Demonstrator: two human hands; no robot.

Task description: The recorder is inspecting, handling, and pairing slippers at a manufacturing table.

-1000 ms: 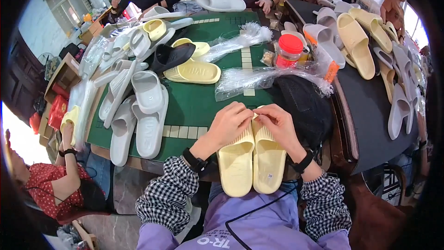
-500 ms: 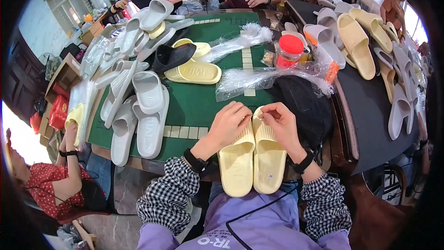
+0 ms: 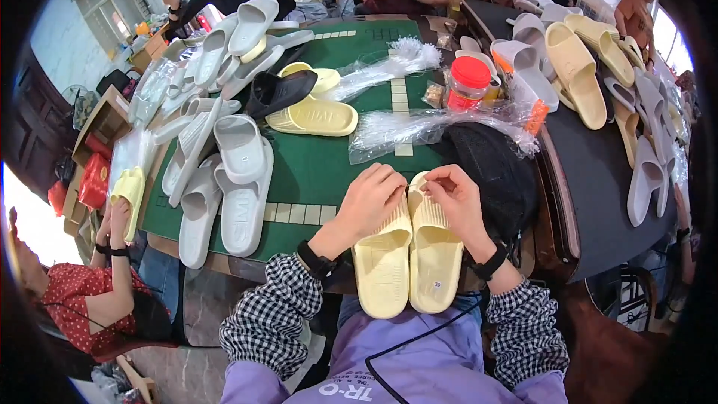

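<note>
I have my left grip (image 3: 369,198) and my right grip (image 3: 453,196) close together over the strap ends of two pale yellow slippers (image 3: 381,269). The fingers of both bend inward, thumbs near the forefingers; the spot between the tips is too small for me to make out, so I cannot tell whether either one is pinching something thin. The slippers lie directly below and between the two grips, side by side and touching, sole side down, their heel ends running back toward the wearer past the near edge of the green desk (image 3: 318,172). A small white label shows on the footbed of the right-hand one.

Just to the right of my right grip sits a black mesh item (image 3: 497,172). Straight ahead of both grips I see a bundle of clear strands (image 3: 407,129) in a plastic bag, and beyond it, a little to the right, a jar with a red lid (image 3: 469,78). Left of my left grip are several grey slippers (image 3: 243,206); ahead and left of it, a black slipper (image 3: 280,92) rests against another yellow slipper (image 3: 314,118). Far to the left of it, a co-worker in a dotted red top (image 3: 90,303) handles a yellow slipper too.
</note>
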